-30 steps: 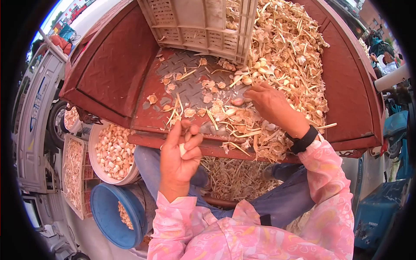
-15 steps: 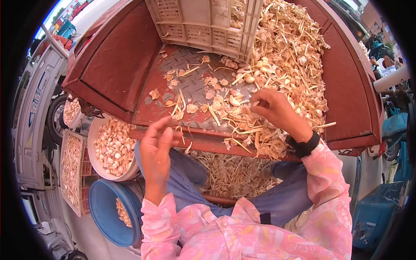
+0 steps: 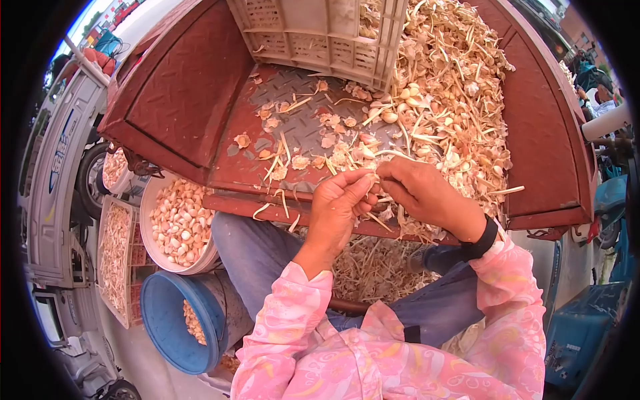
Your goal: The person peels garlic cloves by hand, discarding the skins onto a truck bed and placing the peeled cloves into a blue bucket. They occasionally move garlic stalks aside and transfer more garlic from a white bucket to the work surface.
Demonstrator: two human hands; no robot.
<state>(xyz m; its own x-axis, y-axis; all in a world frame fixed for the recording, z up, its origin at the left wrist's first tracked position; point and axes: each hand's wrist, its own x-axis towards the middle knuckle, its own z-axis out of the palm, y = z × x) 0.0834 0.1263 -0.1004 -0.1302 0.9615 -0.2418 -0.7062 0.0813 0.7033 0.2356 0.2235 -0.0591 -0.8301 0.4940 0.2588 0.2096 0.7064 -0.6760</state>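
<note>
My left hand [image 3: 337, 208] and my right hand [image 3: 430, 196] meet over the front edge of the red cart bed. Thumb and fingers of both are pinched around a small pale garlic clove [image 3: 371, 179], mostly covered by the fingertips. Just beyond them lies a heap of garlic skins, stalks and loose cloves [image 3: 460, 127] on the bed's right side. A few whole cloves [image 3: 389, 116] show at the heap's near-left edge, by the crate.
A pale plastic crate [image 3: 303, 40] stands at the back of the cart bed [image 3: 167, 100]. To my left are a white bucket of cloves [image 3: 148, 227], a blue bucket [image 3: 157, 320] with some cloves inside, and a crate of garlic [image 3: 115, 260]. Skins cover the ground between my legs.
My left hand has moved right and forward from the cart's edge, closing its fingers. My right hand has come slightly down from the heap, and the two now meet at the clove.
</note>
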